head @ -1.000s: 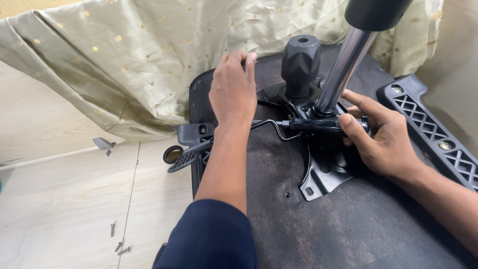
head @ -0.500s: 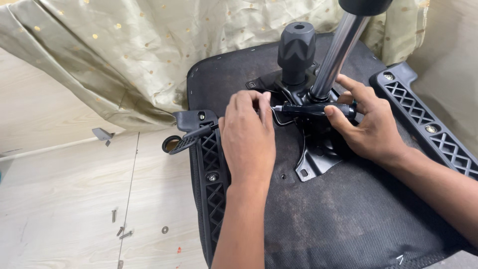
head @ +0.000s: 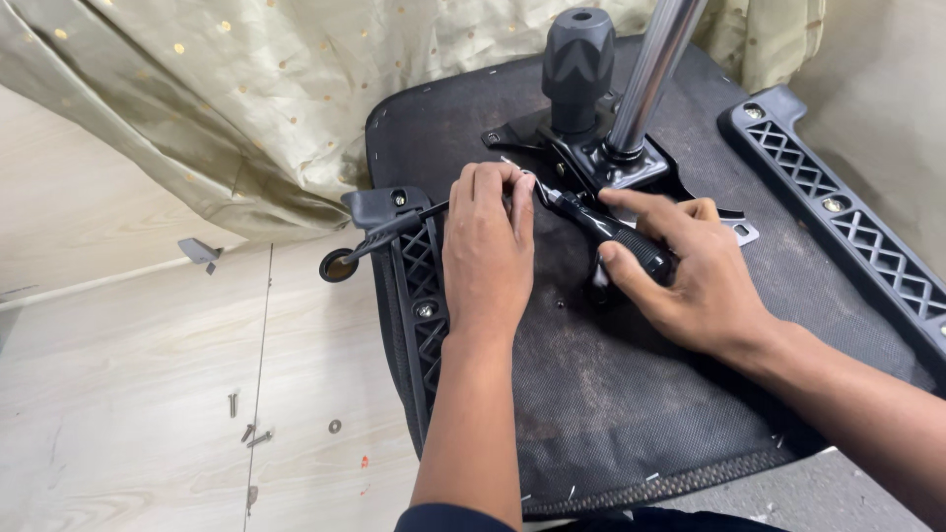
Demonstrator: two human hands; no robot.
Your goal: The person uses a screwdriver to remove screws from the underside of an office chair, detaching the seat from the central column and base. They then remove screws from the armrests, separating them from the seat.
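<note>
Floor: a pale wood-grain floor [head: 128,394] fills the left of the frame, with a few small loose metal screws [head: 248,433] and a little washer lying at lower left.
Cloth: a crumpled pale green fabric with gold dots [head: 246,89] drapes across the upper left and top.
Lever: a black plastic paddle-shaped lever [head: 379,222] juts out at left of centre, beside the seat's edge.
Seat: an upturned chair seat covered in dusty black mesh cloth [head: 631,394] takes up the centre and right (its underside faces the camera).
Left bracket: a black lattice-patterned plastic armrest bracket [head: 422,296] runs down the seat's left edge.
Left hand: the left hand [head: 488,251], centre frame, rests knuckles-up on the seat, fingertips curled in a pinch at the screwdriver's tip; what they pinch is hidden.
Screwdriver: a black-handled screwdriver [head: 616,232] lies slanted just right of centre, tip toward upper left, over the black metal mounting plate [head: 591,163].
Right hand: the right hand [head: 690,281] wraps thumb and fingers round the screwdriver's handle, clasping it.
Knob: a chunky black plastic knob [head: 576,59] stands upright at top centre.
Column: a shiny chrome cylinder [head: 650,69] rises from the plate, just right of the knob.
Right bracket: a second black lattice bracket [head: 838,217] slants down the right edge.
</note>
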